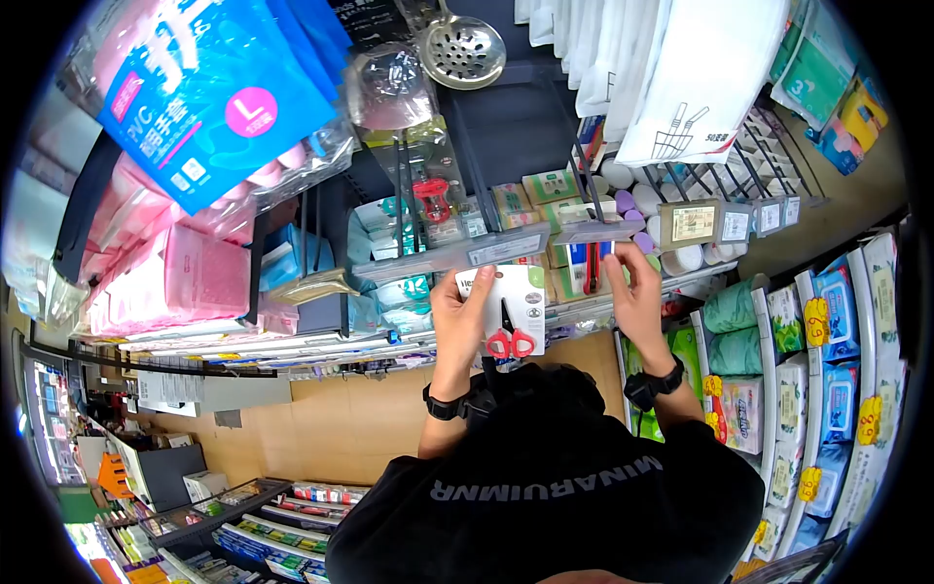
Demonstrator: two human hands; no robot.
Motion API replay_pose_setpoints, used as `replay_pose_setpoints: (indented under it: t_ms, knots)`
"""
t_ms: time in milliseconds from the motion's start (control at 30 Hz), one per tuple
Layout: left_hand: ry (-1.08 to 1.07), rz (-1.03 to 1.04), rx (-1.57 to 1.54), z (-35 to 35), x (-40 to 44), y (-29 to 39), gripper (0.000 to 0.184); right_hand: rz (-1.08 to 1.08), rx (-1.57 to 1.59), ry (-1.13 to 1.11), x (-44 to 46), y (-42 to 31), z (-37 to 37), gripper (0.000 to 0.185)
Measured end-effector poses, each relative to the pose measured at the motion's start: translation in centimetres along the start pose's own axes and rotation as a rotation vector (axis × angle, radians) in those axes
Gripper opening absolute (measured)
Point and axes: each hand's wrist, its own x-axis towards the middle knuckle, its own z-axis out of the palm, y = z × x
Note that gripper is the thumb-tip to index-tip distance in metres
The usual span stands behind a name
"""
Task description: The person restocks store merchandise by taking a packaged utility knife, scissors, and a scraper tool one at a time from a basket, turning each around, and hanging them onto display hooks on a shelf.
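Observation:
My left hand [464, 316] is closed on the left edge of a white carded pack of scissors [516, 302]. The small scissors have black blades and red handle loops, and they point away from me. To the right, my right hand [639, 295] pinches the edge of a narrow carded item [592, 267] with a red and black part and some blue. Its exact kind is too small to make out. Both packs are just below the price-label holders [506, 249] at the ends of the display hooks.
A blue glove pack [219, 97] and pink packs [165, 282] fill the left. A slotted metal skimmer [462, 54] hangs ahead, with white packs [705, 78] to its right. Wipes [837, 307] line the right shelves. Tan floor [331, 419] shows behind.

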Motion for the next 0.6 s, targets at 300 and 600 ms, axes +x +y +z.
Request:
replay_pose_setpoints:
  t_ms: [300, 600]
  knots:
    - [-0.097, -0.024, 0.015, 0.9, 0.9, -0.9, 0.024, 0.145, -0.045, 0.034, -2.9, -1.0, -3.7, 0.009]
    - [-0.088, -0.031, -0.002, 1.0, 1.2, -1.5, 0.023, 0.144, 0.129, 0.211, -2.0, 1.8, -5.0, 0.01]
